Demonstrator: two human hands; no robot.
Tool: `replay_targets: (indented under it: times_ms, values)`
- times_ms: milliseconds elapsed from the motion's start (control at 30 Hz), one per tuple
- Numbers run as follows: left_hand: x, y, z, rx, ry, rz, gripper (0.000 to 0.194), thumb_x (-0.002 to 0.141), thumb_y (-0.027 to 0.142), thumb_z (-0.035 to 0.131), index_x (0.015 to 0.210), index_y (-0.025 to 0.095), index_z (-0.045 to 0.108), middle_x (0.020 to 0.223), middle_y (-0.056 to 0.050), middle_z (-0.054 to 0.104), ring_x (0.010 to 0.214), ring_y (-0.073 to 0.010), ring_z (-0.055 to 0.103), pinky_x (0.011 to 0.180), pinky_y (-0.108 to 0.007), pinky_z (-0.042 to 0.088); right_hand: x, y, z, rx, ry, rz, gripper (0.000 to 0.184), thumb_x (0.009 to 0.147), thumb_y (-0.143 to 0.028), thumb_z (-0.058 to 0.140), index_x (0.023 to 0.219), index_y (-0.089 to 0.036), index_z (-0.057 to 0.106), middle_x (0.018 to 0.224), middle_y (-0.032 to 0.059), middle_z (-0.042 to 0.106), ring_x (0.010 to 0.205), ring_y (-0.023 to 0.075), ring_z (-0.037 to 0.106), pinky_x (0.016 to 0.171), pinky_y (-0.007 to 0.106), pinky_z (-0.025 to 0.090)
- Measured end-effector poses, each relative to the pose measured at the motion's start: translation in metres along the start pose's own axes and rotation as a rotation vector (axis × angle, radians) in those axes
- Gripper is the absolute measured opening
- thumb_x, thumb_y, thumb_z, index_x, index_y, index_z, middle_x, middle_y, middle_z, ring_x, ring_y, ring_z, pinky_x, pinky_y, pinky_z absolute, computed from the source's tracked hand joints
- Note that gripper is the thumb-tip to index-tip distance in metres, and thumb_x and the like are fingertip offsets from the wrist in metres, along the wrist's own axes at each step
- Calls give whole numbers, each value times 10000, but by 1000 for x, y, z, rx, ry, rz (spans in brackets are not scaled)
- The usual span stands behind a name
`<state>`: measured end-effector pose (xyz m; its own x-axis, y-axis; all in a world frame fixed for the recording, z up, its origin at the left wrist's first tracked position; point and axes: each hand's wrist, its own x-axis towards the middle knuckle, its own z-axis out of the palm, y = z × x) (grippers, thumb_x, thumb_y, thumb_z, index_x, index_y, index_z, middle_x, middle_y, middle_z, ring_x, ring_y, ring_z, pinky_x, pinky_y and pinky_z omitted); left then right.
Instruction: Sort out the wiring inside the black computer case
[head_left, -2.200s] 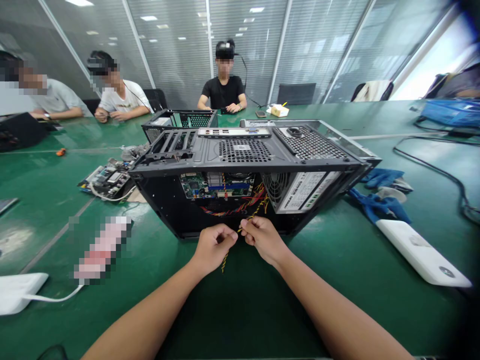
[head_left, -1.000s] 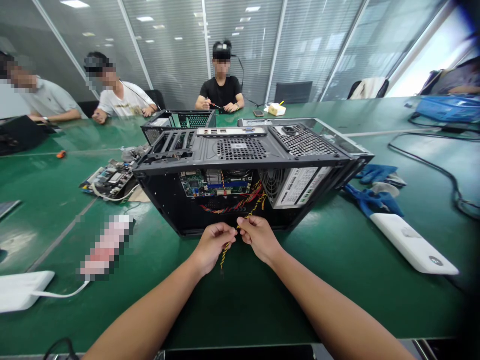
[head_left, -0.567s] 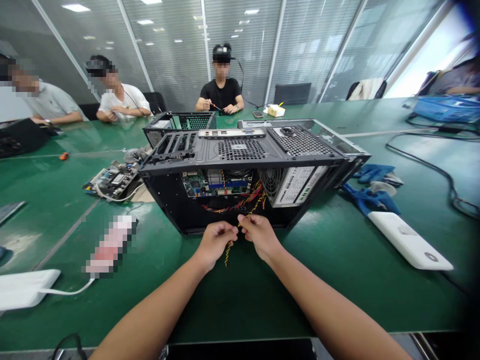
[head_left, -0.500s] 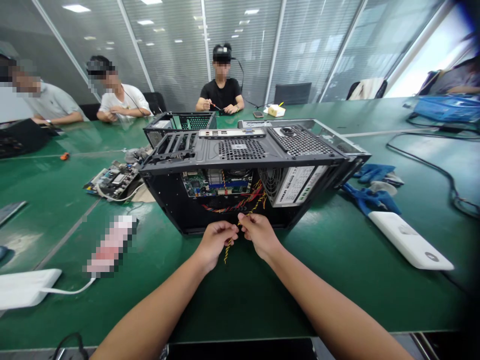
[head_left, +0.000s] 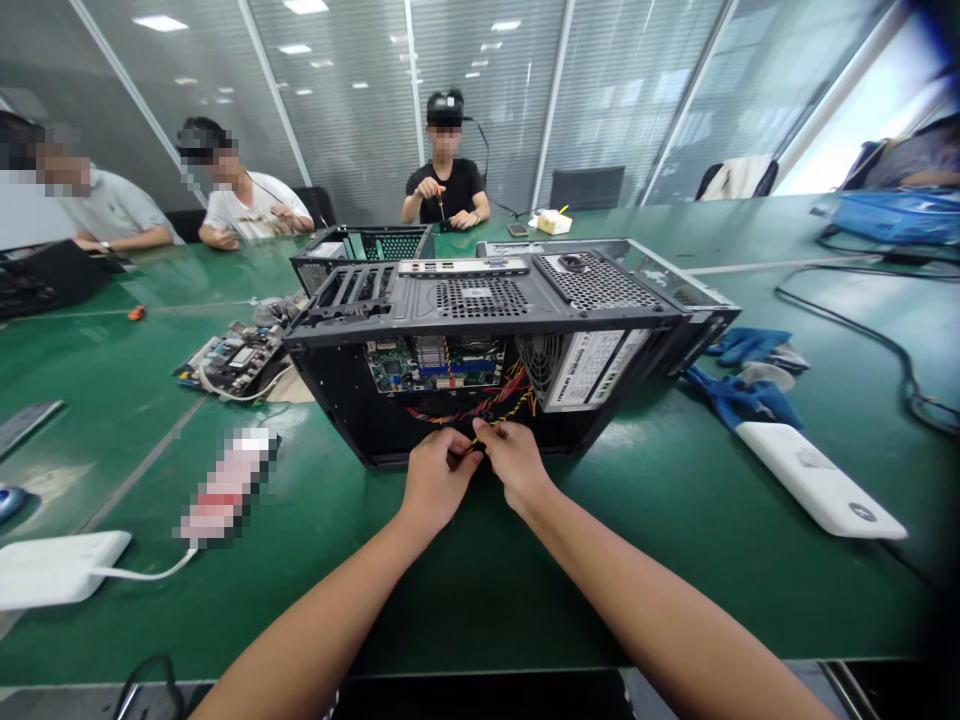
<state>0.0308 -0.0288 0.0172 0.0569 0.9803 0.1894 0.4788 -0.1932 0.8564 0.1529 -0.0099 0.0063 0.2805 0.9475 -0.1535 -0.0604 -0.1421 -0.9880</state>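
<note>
In front of me an open black computer case (head_left: pixel 480 318) lies on the green table, its inside facing me. My left hand (head_left: pixel 439 474) and my right hand (head_left: pixel 514 460) meet at its near lower edge. Both pinch a twisted yellow-and-black cable (head_left: pixel 517 409), which runs from the wires by the power supply (head_left: pixel 592 372). The fingers hide the cable's end. Behind the hands, the motherboard (head_left: pixel 431 365) shows inside the case, with a bundle of coloured wires (head_left: pixel 465 412) below it.
A loose circuit board (head_left: pixel 236 360) lies left of the case, a pixelated phone (head_left: pixel 229 488) nearer me. To the right are blue gloves (head_left: pixel 742 395) and a white power bank (head_left: pixel 817 478). Across the table, a person (head_left: pixel 445 185) holds a screwdriver (head_left: pixel 440 205); others sit left.
My left hand has turned and moved up toward the case, and the cable's loose end no longer hangs below it. The person opposite has raised the screwdriver upright.
</note>
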Motion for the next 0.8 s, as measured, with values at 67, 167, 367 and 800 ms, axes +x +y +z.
replay_targets:
  times_ms: [67,167,367,800]
  values:
    - [-1,1,-1,85,22,66,82,737,157,717,745,184,640,743,1,635,640,-125,557,631,-253,423,0,1,0,-34,19,-32,465,673,-558,706,516,-217,432,457,-65,356,479,99,319,476,279,252]
    - [0,3,-1,113,4,75,54,767,166,693,739,186,650,739,-13,665,657,-144,588,649,-267,423,1,1,-1,-89,24,-82,438,701,-529,680,514,-213,441,478,-57,368,513,108,322,503,283,248]
    - [2,4,0,-17,-57,-29,112,798,234,663,697,186,671,614,4,645,549,-126,532,595,-258,368,1,0,-8,-137,-23,-151,438,737,-517,660,504,-214,447,491,-46,382,525,117,330,516,288,247]
    - [-2,-6,3,-578,-261,-367,270,673,370,790,749,136,678,636,-5,627,569,-95,485,570,-234,334,-1,7,-19,-20,-207,-65,464,743,-592,669,559,-218,467,471,-68,347,465,98,296,468,277,228]
